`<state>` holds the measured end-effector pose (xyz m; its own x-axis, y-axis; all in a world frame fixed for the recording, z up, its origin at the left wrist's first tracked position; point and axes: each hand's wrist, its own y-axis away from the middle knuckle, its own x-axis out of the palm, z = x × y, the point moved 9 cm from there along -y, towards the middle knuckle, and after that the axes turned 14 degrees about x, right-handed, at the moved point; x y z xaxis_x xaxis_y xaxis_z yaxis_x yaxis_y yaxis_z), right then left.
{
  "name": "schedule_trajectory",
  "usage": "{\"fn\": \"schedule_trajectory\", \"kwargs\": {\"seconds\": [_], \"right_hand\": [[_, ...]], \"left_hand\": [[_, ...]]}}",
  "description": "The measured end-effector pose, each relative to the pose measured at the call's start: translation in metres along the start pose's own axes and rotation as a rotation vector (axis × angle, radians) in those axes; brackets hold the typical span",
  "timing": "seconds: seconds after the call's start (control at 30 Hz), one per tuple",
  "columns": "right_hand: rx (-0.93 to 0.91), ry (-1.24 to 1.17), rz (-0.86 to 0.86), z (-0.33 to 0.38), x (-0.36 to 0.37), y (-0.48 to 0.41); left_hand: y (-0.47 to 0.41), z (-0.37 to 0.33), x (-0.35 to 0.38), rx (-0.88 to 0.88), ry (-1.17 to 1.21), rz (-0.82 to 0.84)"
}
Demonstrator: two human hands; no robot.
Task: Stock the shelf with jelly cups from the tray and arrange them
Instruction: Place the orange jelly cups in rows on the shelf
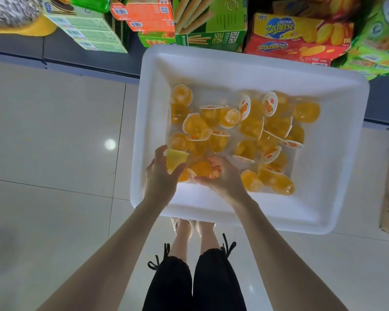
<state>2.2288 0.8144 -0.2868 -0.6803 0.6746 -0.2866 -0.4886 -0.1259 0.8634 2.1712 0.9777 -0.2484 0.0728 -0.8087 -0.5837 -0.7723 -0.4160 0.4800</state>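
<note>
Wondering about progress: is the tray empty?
No, many cups lie in the tray, and the left hand grips one.

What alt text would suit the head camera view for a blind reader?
A left hand grips one yellow jelly cup and the right hand curls round others in a white plastic tray of orange jelly cups. Colourful snack boxes fill the shelf beyond.

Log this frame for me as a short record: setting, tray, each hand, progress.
setting: shop aisle, snack boxes on a low shelf
tray: white tray before the shelf, many loose jelly cups inside
left hand: grips one yellow cup
right hand: curled round an orange cup
progress: picking from tray; no jelly cups seen on shelf
</note>
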Motion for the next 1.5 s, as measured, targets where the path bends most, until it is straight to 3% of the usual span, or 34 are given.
{"fn": "schedule_trajectory", "kwargs": {"seconds": [0.17,0.37,0.57,0.87,1.17,1.4,1.5], "right_hand": [[0.09,-0.177,-0.016,0.003,-0.024,0.021],[0.12,-0.513,0.098,0.036,-0.052,0.076],[-0.063,-0.731,0.256,0.108,-0.092,0.165],[-0.405,-0.437,0.365,0.251,-0.161,0.349],[-0.745,-0.25,0.197,0.387,-0.234,0.522],[-0.884,-0.209,0.158,0.467,-0.271,0.594],[-1.011,-0.174,0.002,0.502,-0.29,0.615]], "left_hand": [[0.01,-0.014,-0.014,-0.058,0.157,-0.052],[0.04,-0.071,-0.043,-0.093,0.619,-0.125],[0.072,-0.168,-0.102,0.075,0.958,-0.073],[0.145,-0.338,-0.244,0.474,0.996,-0.052],[0.219,-0.485,-0.383,0.79,1.015,-0.225],[0.241,-0.556,-0.467,0.98,0.866,-0.369],[0.235,-0.578,-0.497,1.035,0.767,-0.441]]}}
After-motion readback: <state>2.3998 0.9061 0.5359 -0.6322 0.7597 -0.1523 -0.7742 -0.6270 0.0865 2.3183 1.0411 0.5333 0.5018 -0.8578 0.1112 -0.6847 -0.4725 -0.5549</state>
